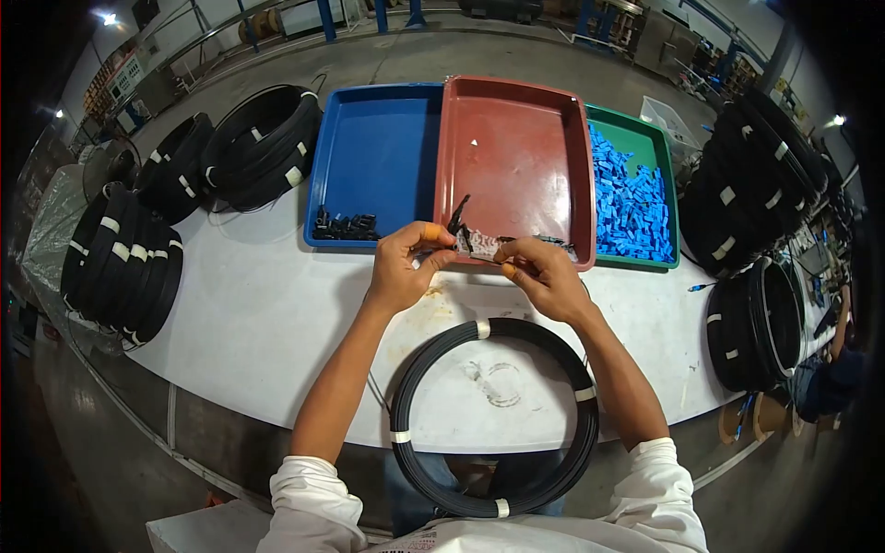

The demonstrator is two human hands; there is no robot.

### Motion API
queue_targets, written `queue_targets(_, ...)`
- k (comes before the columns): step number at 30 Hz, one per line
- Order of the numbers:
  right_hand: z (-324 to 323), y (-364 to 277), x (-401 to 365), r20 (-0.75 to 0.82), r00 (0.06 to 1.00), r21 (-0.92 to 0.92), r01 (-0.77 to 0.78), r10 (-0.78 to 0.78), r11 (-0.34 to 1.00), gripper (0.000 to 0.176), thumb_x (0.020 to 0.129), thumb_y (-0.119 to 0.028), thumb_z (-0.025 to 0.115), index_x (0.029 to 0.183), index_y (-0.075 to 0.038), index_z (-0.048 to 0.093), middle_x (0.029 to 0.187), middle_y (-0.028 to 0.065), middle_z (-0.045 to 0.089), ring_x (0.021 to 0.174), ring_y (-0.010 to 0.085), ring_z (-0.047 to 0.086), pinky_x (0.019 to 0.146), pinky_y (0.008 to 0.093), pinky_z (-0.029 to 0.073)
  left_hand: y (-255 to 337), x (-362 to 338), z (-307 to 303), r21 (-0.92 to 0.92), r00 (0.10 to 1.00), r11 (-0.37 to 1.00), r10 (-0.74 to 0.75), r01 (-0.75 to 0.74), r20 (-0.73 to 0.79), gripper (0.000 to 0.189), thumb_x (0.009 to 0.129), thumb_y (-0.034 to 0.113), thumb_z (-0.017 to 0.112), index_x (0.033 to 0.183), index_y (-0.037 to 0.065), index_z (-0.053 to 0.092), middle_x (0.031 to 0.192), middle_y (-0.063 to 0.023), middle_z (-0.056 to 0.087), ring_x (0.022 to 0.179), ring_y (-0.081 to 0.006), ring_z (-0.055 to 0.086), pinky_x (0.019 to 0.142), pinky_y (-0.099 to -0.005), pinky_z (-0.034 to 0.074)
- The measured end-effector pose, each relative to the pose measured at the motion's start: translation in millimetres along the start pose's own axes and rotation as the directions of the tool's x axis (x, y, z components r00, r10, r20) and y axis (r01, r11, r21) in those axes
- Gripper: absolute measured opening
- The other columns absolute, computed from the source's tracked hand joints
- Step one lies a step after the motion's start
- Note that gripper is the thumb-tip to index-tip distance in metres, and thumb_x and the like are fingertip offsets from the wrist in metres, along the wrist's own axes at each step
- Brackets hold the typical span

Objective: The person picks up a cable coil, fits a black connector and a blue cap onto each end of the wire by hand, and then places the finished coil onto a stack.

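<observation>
My left hand (406,267) is closed in a pinch at the front edge of the red tray (516,138). A slim black plastic piece (457,214) sticks up from its fingertips. My right hand (546,276) is also closed, its thumb and forefinger pinching what looks like a thin dark cable end (489,260). The two sets of fingertips are a short way apart, and their exact contact is hard to make out. Orange covers show on some fingertips. Below the hands, a coil of black cable (402,396) bound with white tape lies at the table's front edge.
A blue tray (383,138) holds small black parts (343,226) and a green tray (671,184) many blue connector pieces (631,203). Taped cable coils stand on the left (124,267) and right (751,184) of the white table (249,304). Another person's arm (842,323) shows far right.
</observation>
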State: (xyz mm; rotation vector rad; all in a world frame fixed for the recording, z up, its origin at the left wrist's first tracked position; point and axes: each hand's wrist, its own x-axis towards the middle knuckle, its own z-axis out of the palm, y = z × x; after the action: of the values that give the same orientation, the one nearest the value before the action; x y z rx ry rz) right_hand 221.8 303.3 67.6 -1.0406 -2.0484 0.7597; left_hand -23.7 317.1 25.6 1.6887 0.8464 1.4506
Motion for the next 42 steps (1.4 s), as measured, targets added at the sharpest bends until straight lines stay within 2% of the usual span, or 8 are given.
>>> queue_targets(2,-3.3,0.8,-4.0,-0.007,0.998,-0.116,0.062,-0.063,0.991,0.015,0.086,-0.007,0.070,0.099,-0.001,0.066,0.085,0.0121,0.063,0.072,0.0259,0.061,0.065,0.0353,0.048,3.5,-3.6,5.1,0.062,0.998,0.998,0.006,-0.010,0.063,0.017,0.083,-0.009,0.072,0.097,-0.003,0.065,0.103,-0.0109,0.065,0.094,-0.0161,0.067,0.088,-0.0297,0.056)
queue_targets(12,5.4,19.4,-19.3,-0.044,0.995,-0.067,0.089,-0.092,0.994,0.012,0.086,-0.006,0.071,0.097,-0.004,0.066,0.084,0.0102,0.063,0.071,0.0263,0.063,0.062,0.0352,0.049,-2.8,-16.8,25.3,0.033,0.994,0.999,-0.011,0.007,0.106,0.018,0.080,-0.010,0.073,0.096,-0.004,0.068,0.102,-0.0123,0.066,0.095,-0.0167,0.066,0.085,-0.0293,0.056)
queue_targets(15,6.3,15.6,-21.7,-0.068,0.992,-0.082,0.098,-0.104,0.992,0.010,0.087,-0.006,0.070,0.096,-0.004,0.066,0.083,0.0098,0.062,0.070,0.0259,0.062,0.060,0.0346,0.048,-3.0,-19.7,28.1,0.014,0.995,1.000,0.009,-0.010,0.099,0.018,0.080,-0.010,0.074,0.097,-0.004,0.068,0.102,-0.0128,0.066,0.094,-0.0171,0.066,0.086,-0.0297,0.056)
queue_targets(17,6.2,14.0,-22.9,-0.086,0.992,-0.071,0.085,-0.091,0.994,0.009,0.087,-0.006,0.069,0.095,-0.004,0.066,0.082,0.0098,0.061,0.069,0.0257,0.061,0.059,0.0346,0.047,-4.3,-21.1,28.2,-0.095,0.999,0.995,-0.028,0.032,0.043,0.016,0.079,-0.007,0.076,0.093,-0.003,0.070,0.098,-0.0122,0.070,0.095,-0.0180,0.068,0.084,-0.0299,0.056)
queue_targets(20,5.8,13.4,-24.5,-0.099,0.991,-0.063,0.079,-0.085,0.995,0.009,0.087,-0.005,0.069,0.095,-0.004,0.066,0.082,0.0099,0.062,0.068,0.0258,0.061,0.059,0.0349,0.047,-10.7,-24.3,23.6,-0.022,0.996,0.999,0.033,-0.032,0.085,0.017,0.082,-0.011,0.072,0.097,-0.005,0.068,0.102,-0.0135,0.065,0.093,-0.0176,0.067,0.086,-0.0308,0.058)
queue_targets(29,5.7,11.2,-24.6,-0.100,0.988,-0.083,0.109,-0.117,0.991,0.010,0.085,-0.004,0.070,0.095,-0.004,0.066,0.083,0.0099,0.063,0.068,0.0261,0.062,0.059,0.0351,0.047,-11.3,-25.5,25.4,0.024,0.996,0.999,0.031,-0.033,0.080,0.016,0.081,-0.011,0.073,0.095,-0.005,0.069,0.101,-0.0137,0.066,0.092,-0.0173,0.067,0.084,-0.0297,0.058)
queue_targets(35,6.4,16.4,-25.2,-0.111,0.966,-0.202,0.209,-0.235,0.957,0.010,0.083,-0.001,0.069,0.092,-0.004,0.066,0.080,0.0088,0.061,0.067,0.0280,0.064,0.057,0.0382,0.047,-5.9,-25.9,28.3,0.056,0.997,0.998,0.002,-0.006,0.077,0.017,0.080,-0.010,0.074,0.095,-0.005,0.070,0.100,-0.0133,0.068,0.092,-0.0167,0.068,0.084,-0.0296,0.058)
queue_targets(42,7.1,20.7,-24.9,-0.104,0.974,-0.148,0.183,-0.199,0.972,0.011,0.081,-0.001,0.070,0.091,-0.005,0.066,0.078,0.0083,0.057,0.064,0.0284,0.062,0.056,0.0394,0.046,-6.1,-27.5,35.2,0.036,0.998,0.999,-0.040,0.038,0.043,0.019,0.077,-0.008,0.079,0.094,-0.003,0.072,0.097,-0.0128,0.070,0.089,-0.0163,0.069,0.080,-0.0285,0.059)
